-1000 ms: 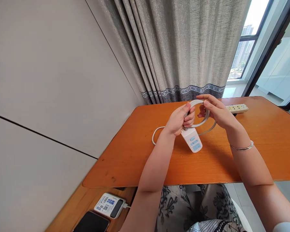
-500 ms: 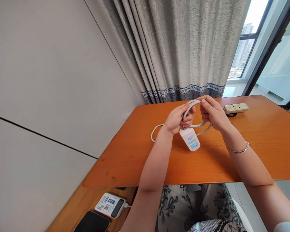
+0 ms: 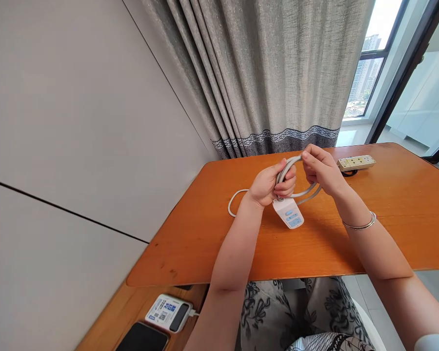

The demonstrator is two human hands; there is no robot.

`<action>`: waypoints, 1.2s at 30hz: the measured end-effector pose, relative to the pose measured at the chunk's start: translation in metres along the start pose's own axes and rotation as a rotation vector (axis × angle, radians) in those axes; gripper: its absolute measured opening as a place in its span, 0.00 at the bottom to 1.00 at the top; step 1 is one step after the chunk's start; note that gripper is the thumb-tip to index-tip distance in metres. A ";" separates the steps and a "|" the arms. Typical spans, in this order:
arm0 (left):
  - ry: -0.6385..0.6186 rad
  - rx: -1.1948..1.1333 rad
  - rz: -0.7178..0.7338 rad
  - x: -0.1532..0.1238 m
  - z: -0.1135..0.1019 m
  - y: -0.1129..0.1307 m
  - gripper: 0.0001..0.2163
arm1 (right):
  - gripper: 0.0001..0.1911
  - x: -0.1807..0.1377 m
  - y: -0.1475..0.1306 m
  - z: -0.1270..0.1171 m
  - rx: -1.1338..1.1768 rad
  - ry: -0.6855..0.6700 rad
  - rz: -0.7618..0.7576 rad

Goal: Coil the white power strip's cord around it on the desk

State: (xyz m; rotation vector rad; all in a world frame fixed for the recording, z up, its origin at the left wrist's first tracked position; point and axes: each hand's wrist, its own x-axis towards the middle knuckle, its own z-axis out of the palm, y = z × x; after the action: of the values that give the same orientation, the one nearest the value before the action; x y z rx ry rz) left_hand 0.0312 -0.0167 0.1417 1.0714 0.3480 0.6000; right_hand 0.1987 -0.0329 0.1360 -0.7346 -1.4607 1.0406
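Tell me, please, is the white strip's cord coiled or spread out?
Partly coiled: the left hand grips loops of cord, while a slack length lies on the table.

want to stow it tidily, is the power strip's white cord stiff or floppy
Probably semi-stiff: the cord holds smooth round loops between the left hand and right hand instead of drooping. Likely springy, so it may uncoil if released. Its power strip probably weighs one end down.

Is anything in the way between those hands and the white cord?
Nothing visible. Both hands are on the cord: the left hand clasps the gathered loops just above the power strip, and the right hand pinches the top of the loop. A loose length lies on the table.
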 end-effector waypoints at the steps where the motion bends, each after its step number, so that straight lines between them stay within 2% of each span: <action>1: -0.022 0.015 0.016 0.000 0.000 -0.001 0.26 | 0.29 0.000 -0.001 0.000 0.032 -0.019 0.004; 5: -0.059 0.001 0.107 -0.003 0.004 -0.004 0.25 | 0.26 0.000 -0.002 -0.002 0.137 -0.097 -0.002; 10: 0.133 -0.063 0.233 -0.008 0.011 -0.001 0.26 | 0.28 0.002 0.005 -0.004 0.230 -0.156 0.044; 15: 0.273 -0.129 0.322 -0.009 0.014 0.003 0.26 | 0.27 0.004 0.013 0.005 0.261 -0.065 0.165; 20: 0.271 -0.124 0.438 -0.006 0.020 0.000 0.24 | 0.24 0.006 0.021 0.009 0.257 0.035 0.186; 27: 0.315 -0.031 0.474 -0.004 0.020 -0.002 0.24 | 0.28 0.010 0.031 0.009 0.195 0.032 0.203; 32: 0.277 0.045 0.632 -0.011 0.021 0.002 0.24 | 0.27 0.012 0.038 0.007 0.159 -0.083 0.127; 34: 0.319 0.096 0.678 -0.016 0.020 0.007 0.24 | 0.26 0.012 0.041 0.008 0.095 -0.154 0.086; 36: 0.381 0.139 0.735 -0.021 0.017 0.013 0.24 | 0.24 0.011 0.044 0.008 -0.070 -0.224 0.070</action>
State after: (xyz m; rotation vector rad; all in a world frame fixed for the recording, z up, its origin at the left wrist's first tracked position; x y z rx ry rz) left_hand 0.0203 -0.0372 0.1603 1.2139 0.3222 1.4641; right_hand 0.1836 -0.0065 0.1009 -0.7417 -1.6795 1.1595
